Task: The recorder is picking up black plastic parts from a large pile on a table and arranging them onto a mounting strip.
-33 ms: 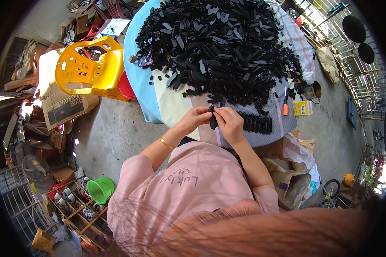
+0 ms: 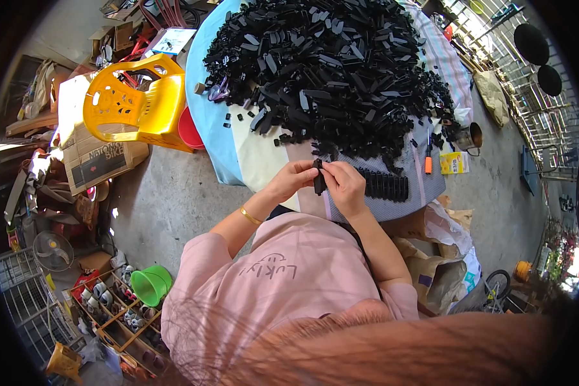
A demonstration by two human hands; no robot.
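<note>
Both hands meet at the near edge of the cloth-covered table (image 2: 220, 154), closed on one small, elongated black plastic part (image 2: 319, 184). My left hand (image 2: 291, 180) pinches its upper end from the left. From the right, the fingers of my right hand (image 2: 345, 186) grip the same part. Just to the right of that hand lies a neat row of black parts (image 2: 386, 184), set side by side. A large heap of loose black plastic parts (image 2: 328, 71) covers the table beyond my hands. The finer details of the held part are too small to make out.
Right of the heap lie an orange-handled screwdriver (image 2: 428, 161), a yellow packet (image 2: 454, 163) and a metal cup (image 2: 474, 136). A yellow plastic chair (image 2: 162, 103) and a red bucket (image 2: 188, 130) stand left of the table. Paper sacks (image 2: 441, 276) sit near my right elbow.
</note>
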